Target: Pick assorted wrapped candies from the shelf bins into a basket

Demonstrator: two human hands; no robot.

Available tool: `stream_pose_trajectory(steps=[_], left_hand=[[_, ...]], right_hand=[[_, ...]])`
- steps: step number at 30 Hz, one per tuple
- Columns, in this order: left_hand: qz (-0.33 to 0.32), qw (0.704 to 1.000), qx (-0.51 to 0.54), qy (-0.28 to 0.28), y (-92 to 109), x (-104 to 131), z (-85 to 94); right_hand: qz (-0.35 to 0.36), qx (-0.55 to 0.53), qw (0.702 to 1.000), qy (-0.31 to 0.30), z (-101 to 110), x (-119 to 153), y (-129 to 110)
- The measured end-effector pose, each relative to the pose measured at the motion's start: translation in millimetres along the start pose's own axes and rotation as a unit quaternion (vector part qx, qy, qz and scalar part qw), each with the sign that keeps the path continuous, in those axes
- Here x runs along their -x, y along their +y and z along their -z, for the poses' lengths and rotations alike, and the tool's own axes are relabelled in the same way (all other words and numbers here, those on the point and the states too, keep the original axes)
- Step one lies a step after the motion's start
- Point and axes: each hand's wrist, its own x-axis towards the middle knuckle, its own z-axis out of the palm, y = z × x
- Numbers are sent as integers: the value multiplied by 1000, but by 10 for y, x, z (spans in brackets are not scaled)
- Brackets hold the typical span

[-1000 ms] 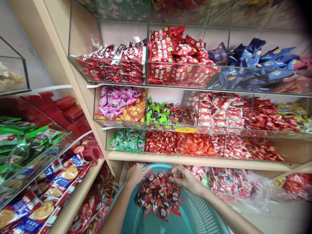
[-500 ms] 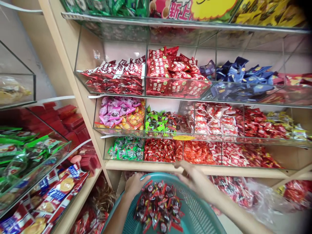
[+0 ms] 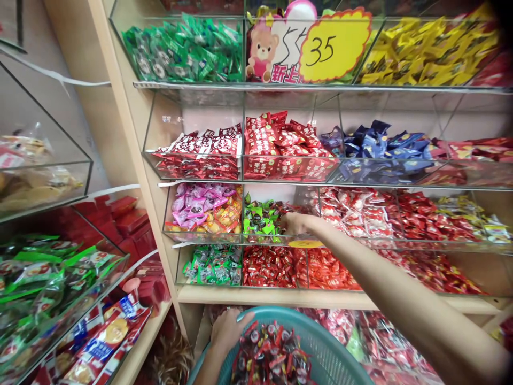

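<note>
Evidently, left hand: curled over the basket rim, likely steadying it below the shelf.
Basket: holds a heap of dark-and-red sweets.
Right hand: in a bin, at the green sweets' right edge; whether its fingers pinch anything, I cannot tell.
Bin: clear-fronted, probably to show sweets while stopping them sliding out.

Teal mesh basket — red, brown-black, yellow-flecked candies
</note>
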Motion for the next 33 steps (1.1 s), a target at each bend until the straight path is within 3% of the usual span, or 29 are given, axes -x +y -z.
stream_pose_trajectory(steps=[7,11,13,17,20,23,26,29,33], left_hand=[[-3,1000,-2,1,17,1,-1],[-9,1000,-3,-1,3,-15,-17],[-7,1000,-1,0,-6,-33,-40],[-1,1000,8,3,-5,-54,-85],[-5,1000,6,10,2,-37,-83],[-15,1000,1,10,7,-13,-58],[-12,1000,-2,3,15,-7,-42],[-1,1000,6,7,26,-16,-51],[2,1000,4,8,28,-26,-65]], right_hand=[[-15,-8,1000,12,-66,-17,22],[-39,-44,998,-4,130,119,83],[-41,-109,993,18,277,246,65],[26,-269,957,102,455,428,-155],[76,-339,930,115,418,378,-405],[83,-355,924,114,371,237,-557],[92,-313,934,148,413,108,-506],[97,-157,962,203,456,-12,-303],[27,-4,973,231,357,-204,-16]])
